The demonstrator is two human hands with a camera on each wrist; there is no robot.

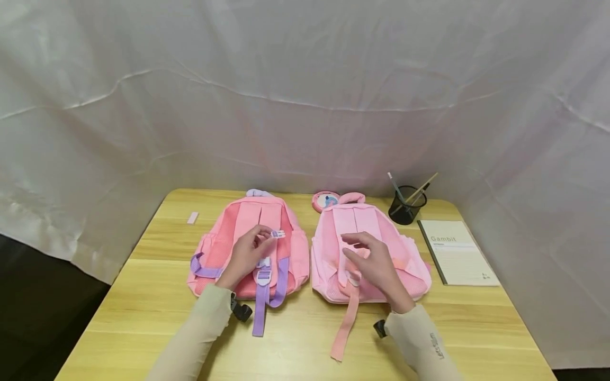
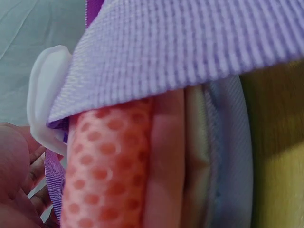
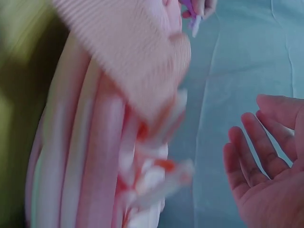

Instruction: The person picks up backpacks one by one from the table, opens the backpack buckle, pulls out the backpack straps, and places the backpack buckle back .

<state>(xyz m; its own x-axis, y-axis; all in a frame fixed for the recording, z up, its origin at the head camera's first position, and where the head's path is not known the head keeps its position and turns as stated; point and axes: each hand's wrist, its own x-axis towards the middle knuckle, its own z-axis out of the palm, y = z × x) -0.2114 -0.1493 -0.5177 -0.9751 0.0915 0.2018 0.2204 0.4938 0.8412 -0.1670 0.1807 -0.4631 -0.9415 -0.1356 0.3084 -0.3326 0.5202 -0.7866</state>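
My left hand [image 1: 248, 253] is over the salmon-pink backpack [image 1: 227, 233], pinching a white buckle end [image 1: 278, 234] on a purple strap between thumb and fingers. Below it, a white strap adjuster [image 1: 263, 276] sits on that bag's shoulder strap, and a purple webbing tail [image 1: 259, 317] hangs onto the table. In the left wrist view, purple webbing [image 2: 180, 42] covers much of the picture. My right hand [image 1: 374, 262], fingers spread and holding nothing, hovers over the light-pink backpack [image 1: 326, 248]. Its peach strap [image 1: 346, 330] trails toward me; its buckle parts [image 3: 164, 185] look blurred.
Behind the right bag lies a round pink pendant [image 1: 326, 200]. A black mesh pen cup [image 1: 404, 212] with several pencils and a notebook [image 1: 458, 253] are at the right of the wooden table [image 1: 157, 317]. An eraser-like block [image 1: 193, 218] lies at the left.
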